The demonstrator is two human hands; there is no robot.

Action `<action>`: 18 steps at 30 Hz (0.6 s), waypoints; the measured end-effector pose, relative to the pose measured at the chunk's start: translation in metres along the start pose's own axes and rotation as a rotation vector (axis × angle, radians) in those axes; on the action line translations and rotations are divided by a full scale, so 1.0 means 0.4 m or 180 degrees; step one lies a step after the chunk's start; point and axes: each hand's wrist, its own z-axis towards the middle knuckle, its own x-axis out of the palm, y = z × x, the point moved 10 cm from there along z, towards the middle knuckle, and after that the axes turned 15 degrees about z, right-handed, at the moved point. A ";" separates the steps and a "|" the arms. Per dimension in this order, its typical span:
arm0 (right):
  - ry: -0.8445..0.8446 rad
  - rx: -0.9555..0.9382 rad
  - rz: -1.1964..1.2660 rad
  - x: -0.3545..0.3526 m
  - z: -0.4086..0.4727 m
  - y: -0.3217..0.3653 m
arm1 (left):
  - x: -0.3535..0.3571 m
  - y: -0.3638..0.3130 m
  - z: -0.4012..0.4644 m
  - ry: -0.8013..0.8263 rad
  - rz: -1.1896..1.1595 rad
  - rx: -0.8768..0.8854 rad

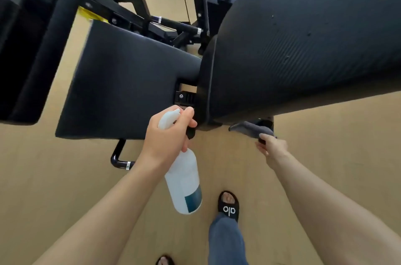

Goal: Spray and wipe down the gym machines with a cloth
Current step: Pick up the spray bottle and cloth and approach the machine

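My left hand grips the head of a white spray bottle with a dark blue label, its nozzle near the gap between two black pads. My right hand holds a dark grey cloth just under the lower edge of the large ribbed black back pad. The flat black seat pad lies to the left of that pad, just above my left hand.
Black machine frame bars and a cable run behind the pads. A curved black handle sticks out under the seat. A dark padded block fills the left edge. Light wood floor surrounds my feet in black slides.
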 end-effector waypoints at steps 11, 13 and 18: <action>0.1758 0.0985 -0.0074 0.371 -0.627 -0.246 | -0.348 -0.074 -0.060 -0.0527 -0.0621 -0.0176; 0.2198 0.1420 0.0128 0.448 -0.785 -0.266 | -0.460 -0.092 -0.085 -0.0789 -0.0865 -0.0120; 0.2507 0.1315 0.0356 0.599 -1.010 -0.227 | -0.719 -0.095 -0.145 -0.1150 -0.1284 0.0249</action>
